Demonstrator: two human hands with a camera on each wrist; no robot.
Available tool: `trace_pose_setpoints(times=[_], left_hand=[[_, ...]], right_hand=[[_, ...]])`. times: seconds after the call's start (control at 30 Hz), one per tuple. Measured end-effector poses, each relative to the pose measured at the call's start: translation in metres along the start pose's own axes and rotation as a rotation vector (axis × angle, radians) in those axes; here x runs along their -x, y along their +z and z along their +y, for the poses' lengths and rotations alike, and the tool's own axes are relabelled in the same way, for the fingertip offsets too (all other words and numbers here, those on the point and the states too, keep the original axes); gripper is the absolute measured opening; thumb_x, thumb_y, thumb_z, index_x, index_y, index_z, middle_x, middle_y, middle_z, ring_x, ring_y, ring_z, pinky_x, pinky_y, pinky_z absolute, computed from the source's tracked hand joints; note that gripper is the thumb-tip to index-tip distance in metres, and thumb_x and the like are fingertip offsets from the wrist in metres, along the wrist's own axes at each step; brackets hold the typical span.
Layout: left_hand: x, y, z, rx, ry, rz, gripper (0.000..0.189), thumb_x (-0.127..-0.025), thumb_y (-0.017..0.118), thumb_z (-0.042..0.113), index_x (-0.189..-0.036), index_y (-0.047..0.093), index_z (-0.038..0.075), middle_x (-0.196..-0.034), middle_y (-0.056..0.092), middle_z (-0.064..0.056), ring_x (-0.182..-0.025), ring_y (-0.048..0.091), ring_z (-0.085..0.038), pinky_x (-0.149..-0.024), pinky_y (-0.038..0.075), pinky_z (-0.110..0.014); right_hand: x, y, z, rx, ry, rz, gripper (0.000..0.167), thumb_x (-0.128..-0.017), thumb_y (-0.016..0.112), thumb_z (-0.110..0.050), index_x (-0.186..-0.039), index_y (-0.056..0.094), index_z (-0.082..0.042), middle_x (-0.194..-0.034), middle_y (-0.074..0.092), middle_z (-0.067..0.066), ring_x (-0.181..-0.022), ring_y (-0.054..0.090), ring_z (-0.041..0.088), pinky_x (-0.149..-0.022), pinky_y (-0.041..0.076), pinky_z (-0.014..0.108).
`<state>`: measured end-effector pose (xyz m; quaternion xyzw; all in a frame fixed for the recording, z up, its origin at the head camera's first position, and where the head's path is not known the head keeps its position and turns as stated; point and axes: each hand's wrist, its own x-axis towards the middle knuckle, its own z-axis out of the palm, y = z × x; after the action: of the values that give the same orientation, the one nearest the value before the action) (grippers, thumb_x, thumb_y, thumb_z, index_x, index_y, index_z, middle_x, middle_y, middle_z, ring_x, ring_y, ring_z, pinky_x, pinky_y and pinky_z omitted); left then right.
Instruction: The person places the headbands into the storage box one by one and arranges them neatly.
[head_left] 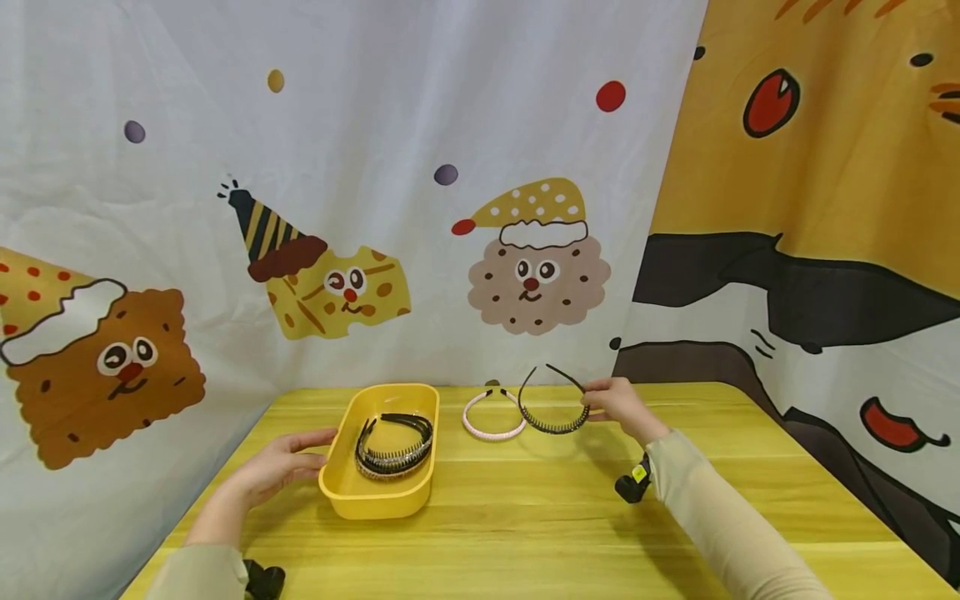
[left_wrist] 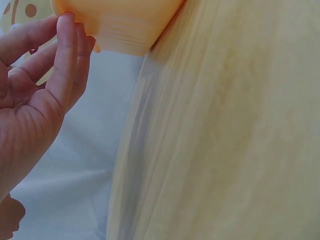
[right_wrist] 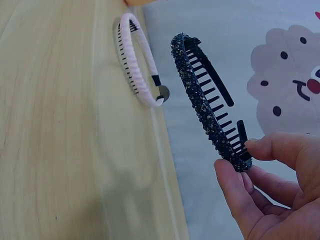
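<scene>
- Pinching black headband (right_wrist: 199,107) with right fingers (right_wrist: 233,192), at three o'clock from pink headband (head_left: 492,436).
- Touching yellow tray (head_left: 378,507) at nine o'clock with spread left fingers (left_wrist: 66,60).

the right hand (head_left: 618,404) pinches a black headband (right_wrist: 201,107) by one side, off the surface (head_left: 540,521); its outer face is crusted with dark glittery beads, and comb teeth line the inside. a pale pink headband (head_left: 491,436) with black tips lies on the surface near the back edge. the yellow tray (head_left: 378,507), round-cornered, holds several dark headbands (head_left: 393,461) nested together; the left hand's (head_left: 270,471) fingertips touch its left side.
</scene>
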<state>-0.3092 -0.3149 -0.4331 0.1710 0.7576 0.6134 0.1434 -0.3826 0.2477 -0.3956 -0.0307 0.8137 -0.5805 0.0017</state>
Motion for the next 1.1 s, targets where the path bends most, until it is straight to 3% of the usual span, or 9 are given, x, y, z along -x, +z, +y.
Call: trace_pose_setpoints(times=[0.17,0.57,0.9,1.1], left_hand=[[0.000,0.000,0.000,-0.002,0.006,-0.007,0.064,-0.098,0.056,0.007,-0.147,0.022,-0.015,-0.150,0.022,-0.035,-0.117,0.057,-0.022,-0.092,0.051,-0.033],[-0.001,0.000,-0.001,-0.005,0.003,0.009,0.065,-0.097,0.058,0.008,-0.147,0.022,-0.015,-0.150,0.022,-0.035,-0.118,0.056,-0.023,-0.092,0.051,-0.033],[0.001,0.000,0.000,-0.018,0.007,0.004,0.065,-0.098,0.057,0.009,-0.147,0.022,-0.015,-0.150,0.020,-0.036,-0.118,0.056,-0.019,-0.092,0.051,-0.034],[0.001,0.001,0.001,-0.018,0.010,0.002,0.065,-0.098,0.057,0.009,-0.147,0.021,-0.015,-0.150,0.020,-0.036,-0.119,0.055,-0.021,-0.092,0.051,-0.033]], right_hand=[[0.000,0.005,-0.006,-0.003,-0.006,-0.009,0.042,-0.088,0.062,-0.003,-0.126,0.055,0.016,-0.120,0.055,0.032,-0.088,0.063,0.025,-0.085,0.053,0.050],[-0.005,0.018,-0.016,-0.021,-0.001,-0.014,0.040,-0.087,0.063,-0.002,-0.123,0.058,0.014,-0.119,0.055,0.029,-0.085,0.061,0.024,-0.082,0.055,0.047],[-0.007,0.029,-0.023,-0.013,-0.007,-0.049,0.044,-0.088,0.063,-0.003,-0.127,0.054,0.016,-0.123,0.054,0.031,-0.097,0.060,0.035,-0.077,0.058,0.040],[-0.007,0.034,-0.028,-0.018,-0.012,-0.049,0.044,-0.086,0.064,-0.003,-0.126,0.055,0.015,-0.121,0.055,0.032,-0.099,0.059,0.039,-0.080,0.057,0.043]])
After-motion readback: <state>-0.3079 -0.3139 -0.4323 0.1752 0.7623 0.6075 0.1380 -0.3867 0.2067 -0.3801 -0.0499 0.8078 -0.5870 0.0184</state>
